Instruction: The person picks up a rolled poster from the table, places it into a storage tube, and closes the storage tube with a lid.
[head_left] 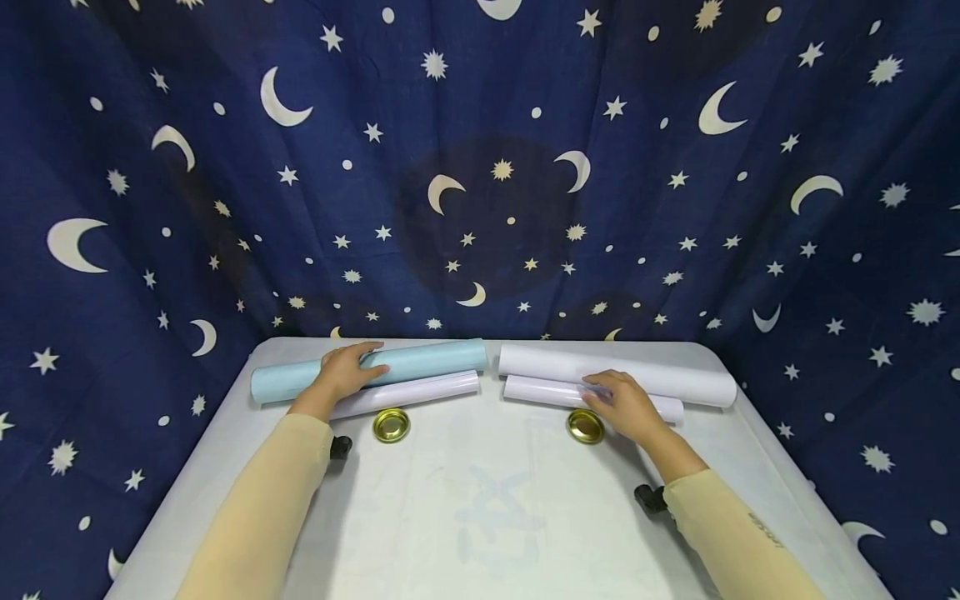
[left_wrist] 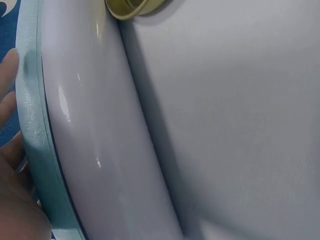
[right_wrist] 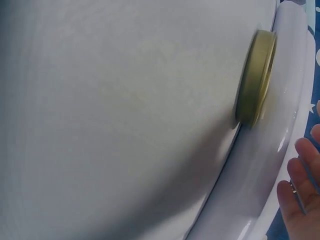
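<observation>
My left hand lies over a light blue roll, its fingers spread and the thumb apart from them. In the left wrist view, its fingers reach to the edge of that roll. A thinner, glossy whitish roll lies just in front. On the other side, my right hand is over a thin whitish roll, in front of a thicker white roll. The right wrist view shows its fingers relaxed and spread beside the rolls. Neither hand curls round a roll.
Two round gold tins stand before the thin rolls, the left tin and the right tin. The white table ends at a dark blue curtain with moons and stars. Black wrist mounts show at both sleeves.
</observation>
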